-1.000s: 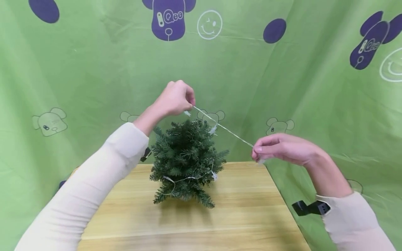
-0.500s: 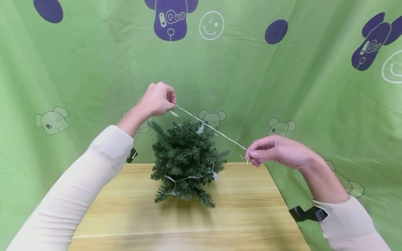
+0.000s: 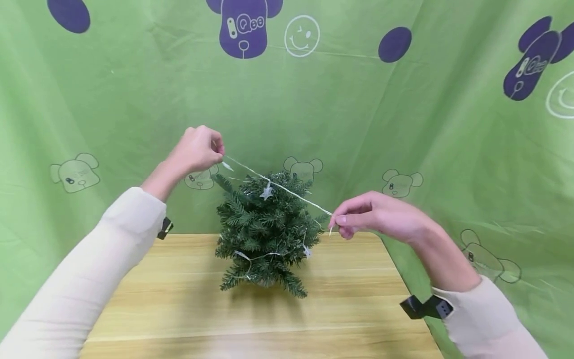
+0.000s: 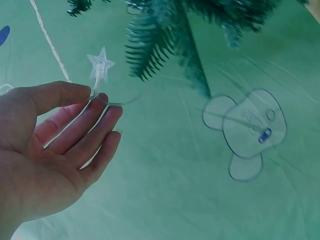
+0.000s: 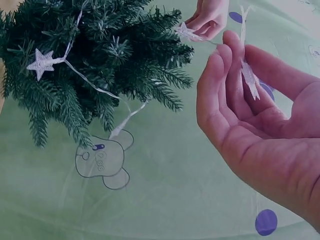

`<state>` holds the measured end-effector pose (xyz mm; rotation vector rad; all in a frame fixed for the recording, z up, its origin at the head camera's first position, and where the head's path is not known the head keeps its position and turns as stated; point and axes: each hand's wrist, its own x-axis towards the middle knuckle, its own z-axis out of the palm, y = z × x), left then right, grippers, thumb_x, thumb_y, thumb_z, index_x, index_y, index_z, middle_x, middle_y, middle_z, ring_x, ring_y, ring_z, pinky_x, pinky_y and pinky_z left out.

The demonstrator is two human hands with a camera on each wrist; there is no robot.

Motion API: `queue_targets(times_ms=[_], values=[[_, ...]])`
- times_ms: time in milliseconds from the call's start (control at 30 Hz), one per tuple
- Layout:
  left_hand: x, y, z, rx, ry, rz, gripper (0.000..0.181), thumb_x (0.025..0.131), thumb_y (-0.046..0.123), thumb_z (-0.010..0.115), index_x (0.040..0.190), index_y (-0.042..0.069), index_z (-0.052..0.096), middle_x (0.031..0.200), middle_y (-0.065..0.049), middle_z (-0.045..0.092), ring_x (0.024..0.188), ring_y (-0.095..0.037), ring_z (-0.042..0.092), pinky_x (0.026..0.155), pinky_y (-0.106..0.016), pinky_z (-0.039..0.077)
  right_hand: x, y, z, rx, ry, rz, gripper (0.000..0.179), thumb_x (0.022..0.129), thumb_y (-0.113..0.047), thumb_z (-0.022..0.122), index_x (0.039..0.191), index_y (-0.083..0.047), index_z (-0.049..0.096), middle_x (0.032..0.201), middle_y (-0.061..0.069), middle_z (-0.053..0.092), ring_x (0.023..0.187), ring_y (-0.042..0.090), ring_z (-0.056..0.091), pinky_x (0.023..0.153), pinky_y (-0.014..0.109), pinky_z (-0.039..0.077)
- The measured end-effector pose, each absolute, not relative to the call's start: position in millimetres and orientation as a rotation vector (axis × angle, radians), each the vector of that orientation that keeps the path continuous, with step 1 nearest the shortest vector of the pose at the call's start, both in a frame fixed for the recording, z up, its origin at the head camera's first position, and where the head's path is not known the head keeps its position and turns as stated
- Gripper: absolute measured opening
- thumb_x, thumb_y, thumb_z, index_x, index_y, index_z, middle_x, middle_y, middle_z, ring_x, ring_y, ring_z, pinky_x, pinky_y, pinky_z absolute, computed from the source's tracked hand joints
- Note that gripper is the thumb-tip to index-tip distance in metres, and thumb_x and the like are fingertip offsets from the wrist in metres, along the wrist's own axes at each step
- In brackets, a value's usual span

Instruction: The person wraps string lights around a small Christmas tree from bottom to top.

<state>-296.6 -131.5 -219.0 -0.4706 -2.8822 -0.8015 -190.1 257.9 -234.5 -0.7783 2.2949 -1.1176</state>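
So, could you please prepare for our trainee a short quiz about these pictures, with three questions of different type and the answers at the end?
1. What do the left hand and the right hand both hold?
2. True or false: in the head view, the left hand is lower than the right hand.
3. In the head view, which shape has the light that hangs between the hands, seen against the small artificial fir tree?
A) bell
B) star
C) snowflake

Key:
1. The fairy light string.
2. False; the left hand is higher.
3. B
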Motion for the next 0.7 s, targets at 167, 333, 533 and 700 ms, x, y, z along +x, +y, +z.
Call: queue_targets(times_ms=[167,333,533,700], values=[[-291,-146,-225,-0.474,-2.951,-0.765,0.009,0.087,0.001,0.065,0.094,0.004,0.07,0.102,-0.019,0.075,0.087,-0.03,0.067,0.075,-0.039,0.058,-197,251,-239,-0.729,2.249,-1.176,0.023,0.101,-0.023,0.06,0.115,-0.009,0.072,0.094,0.013,0.067,0.091,0.032,0.064,0.094,0.046,0.053],[-284,-156,-228,-0.521,-3.02,-0.792,0.006,0.088,0.005,0.068,0.094,0.005,0.069,0.105,-0.018,0.075,0.087,-0.028,0.068,0.075,-0.039,0.057,-201,250,-240,-0.69,2.209,-1.217,0.024,0.1,-0.021,0.061,0.115,-0.005,0.07,0.096,0.012,0.068,0.092,0.033,0.065,0.095,0.045,0.055],[-278,-168,-229,-0.593,-3.055,-0.882,0.013,0.09,0.012,0.07,0.1,0.004,0.069,0.108,-0.017,0.076,0.102,-0.034,0.069,0.091,-0.054,0.053,-203,253,-240,-0.67,2.192,-1.238,0.028,0.1,-0.02,0.06,0.118,0.0,0.068,0.097,0.013,0.066,0.092,0.03,0.065,0.094,0.044,0.055],[-275,-174,-234,-0.629,-3.072,-0.901,0.012,0.088,0.015,0.072,0.098,0.008,0.07,0.108,-0.015,0.076,0.103,-0.032,0.069,0.095,-0.059,0.051,-204,252,-240,-0.671,2.181,-1.243,0.029,0.101,-0.02,0.06,0.119,0.001,0.067,0.096,0.012,0.066,0.091,0.028,0.064,0.094,0.045,0.055]])
